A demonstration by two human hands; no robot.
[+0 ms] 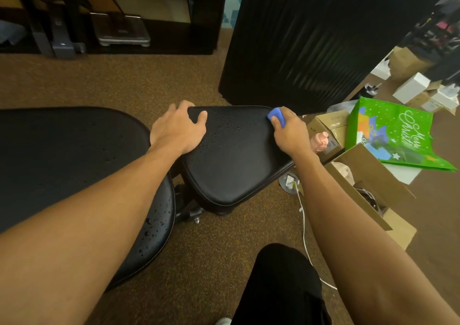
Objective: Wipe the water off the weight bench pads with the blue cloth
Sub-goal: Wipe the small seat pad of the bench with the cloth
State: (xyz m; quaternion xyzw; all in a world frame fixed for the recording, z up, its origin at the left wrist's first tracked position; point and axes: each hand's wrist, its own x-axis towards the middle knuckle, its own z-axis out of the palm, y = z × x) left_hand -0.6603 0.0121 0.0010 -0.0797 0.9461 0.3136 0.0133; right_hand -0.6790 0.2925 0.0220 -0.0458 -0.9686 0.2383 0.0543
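The black seat pad (234,158) of the weight bench sits in the middle, tilted, with water droplets across its upper part. My left hand (178,128) grips its far left corner, thumb on top. My right hand (290,130) holds the bunched blue cloth (276,117) and presses it on the pad's far right corner. The longer black back pad (62,155) lies to the left, partly hidden by my left forearm, with droplets along its near right edge.
Brown carpet (129,83) surrounds the bench. A tall black ribbed object (323,38) stands just behind the seat pad. Cardboard boxes (368,183), a green gift bag (393,133) and a white cable (304,227) lie to the right. My black-clad leg (281,287) is below.
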